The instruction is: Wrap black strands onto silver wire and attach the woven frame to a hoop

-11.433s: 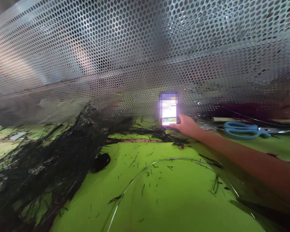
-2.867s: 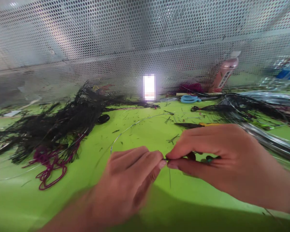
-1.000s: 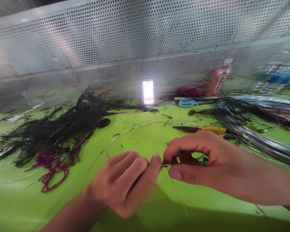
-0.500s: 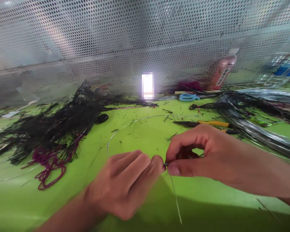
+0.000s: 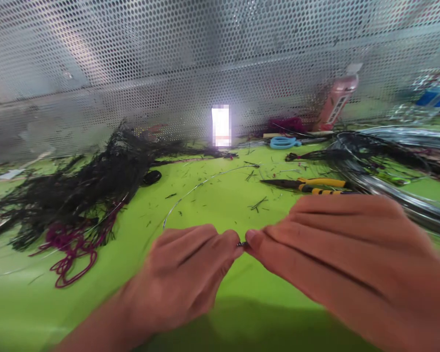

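Note:
My left hand (image 5: 187, 274) is closed, its thumb and forefinger pinching a thin wire. From behind that hand the silvery wire (image 5: 196, 187) curves up and away across the green table. Facing it, my right hand (image 5: 344, 259) is also closed, with its fingertips on the same wire. Between the two sets of fingertips shows a short dark, twisted-looking piece (image 5: 242, 244) of it. The fingers hide the rest of what they grip. Just beyond my right hand lie long-nose pliers (image 5: 304, 183) with yellow and black handles.
A heap of black fibres (image 5: 95, 181) and tangled purple cord (image 5: 73, 264) lies at left. Coiled wire (image 5: 381, 181) sits at right. Blue-handled scissors (image 5: 284, 142), a pink bottle (image 5: 339, 100) and a bright phone-like screen (image 5: 220, 126) are by the perforated metal panel (image 5: 150, 58).
My right hand has rolled over, its back and fingers now turned towards me. The wire end that hung below the fingertips no longer shows. The left hand stays nearly in place.

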Demonstrator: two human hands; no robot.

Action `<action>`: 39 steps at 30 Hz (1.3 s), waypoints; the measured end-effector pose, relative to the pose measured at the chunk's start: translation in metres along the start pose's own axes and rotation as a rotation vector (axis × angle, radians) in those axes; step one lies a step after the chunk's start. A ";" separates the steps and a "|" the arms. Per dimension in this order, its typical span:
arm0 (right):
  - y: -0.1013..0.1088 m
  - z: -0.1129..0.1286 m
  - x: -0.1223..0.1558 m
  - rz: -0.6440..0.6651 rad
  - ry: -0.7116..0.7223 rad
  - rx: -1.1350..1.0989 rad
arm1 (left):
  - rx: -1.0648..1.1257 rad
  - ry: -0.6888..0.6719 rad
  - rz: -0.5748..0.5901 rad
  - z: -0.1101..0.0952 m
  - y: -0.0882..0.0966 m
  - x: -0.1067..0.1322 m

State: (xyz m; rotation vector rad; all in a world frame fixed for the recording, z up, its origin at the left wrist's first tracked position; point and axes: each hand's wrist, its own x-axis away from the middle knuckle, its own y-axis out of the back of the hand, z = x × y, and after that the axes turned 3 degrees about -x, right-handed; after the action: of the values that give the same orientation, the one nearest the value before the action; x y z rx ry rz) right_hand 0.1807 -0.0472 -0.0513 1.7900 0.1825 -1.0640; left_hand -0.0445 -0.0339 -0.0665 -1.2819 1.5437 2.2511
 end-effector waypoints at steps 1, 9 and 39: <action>0.001 0.002 0.000 -0.036 0.057 0.045 | -0.001 -0.001 0.009 -0.001 0.001 -0.001; -0.014 -0.009 -0.003 -0.202 0.270 0.018 | -0.031 -0.068 -0.080 0.002 -0.009 0.006; -0.017 -0.007 0.011 -0.167 0.256 -0.028 | -0.135 -0.285 -0.288 0.015 -0.016 0.011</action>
State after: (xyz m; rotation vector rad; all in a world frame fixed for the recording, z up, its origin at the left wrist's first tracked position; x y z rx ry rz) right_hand 0.1819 -0.0365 -0.0702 1.9076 0.5087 -0.9386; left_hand -0.0512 -0.0174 -0.0837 -1.0741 1.0545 2.2591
